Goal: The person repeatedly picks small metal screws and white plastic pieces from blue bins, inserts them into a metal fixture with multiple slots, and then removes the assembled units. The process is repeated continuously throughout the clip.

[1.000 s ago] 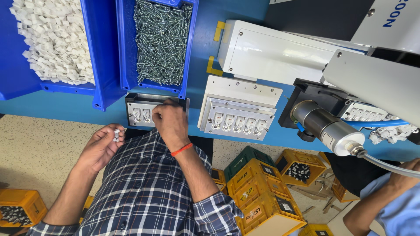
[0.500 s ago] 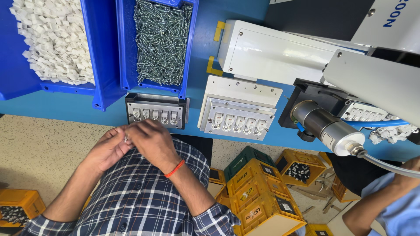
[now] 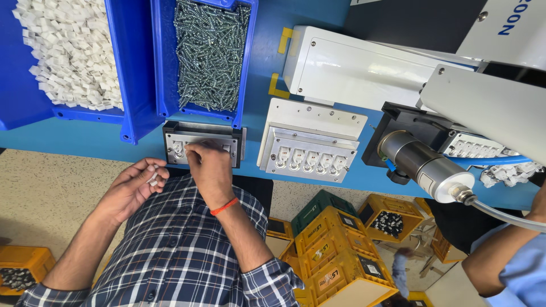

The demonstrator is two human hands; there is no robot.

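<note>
Right hand (image 3: 207, 167), orange band at the wrist, is reaching over the small grey metal fixture tray with a row of sockets (image 3: 203, 143), fingertips pinched down at its middle sockets; whether a piece is sitting between them cannot be told, since the hand is covering the spot. Left hand (image 3: 132, 190) is cupping loosely, palm up, and holding several small white plastic clips (image 3: 153, 177) at the fingers, just below the tray's left end. The clips are judged to be light, rigid and smooth, easy to drop or scatter; each is best taken singly between thumb and forefinger by its flat sides. The tray is sitting on the blue worktop (image 3: 85, 139) at its near edge, touching the front of the blue plastic bin filled with silver screws (image 3: 209, 54). Left of that bin, a second blue plastic bin heaped with white clips (image 3: 68, 54) is standing. Right of the tray, a larger white fixture plate with five loaded sockets (image 3: 310, 145) is lying apart from it. Beyond, a white machine housing (image 3: 364, 68) and a cylindrical metal motor with a hose (image 3: 426, 167) are occupying the worktop. Yellow plastic crates (image 3: 335, 244) are standing on the floor below. Another person's blue sleeve (image 3: 515, 273) is showing at lower right.
</note>
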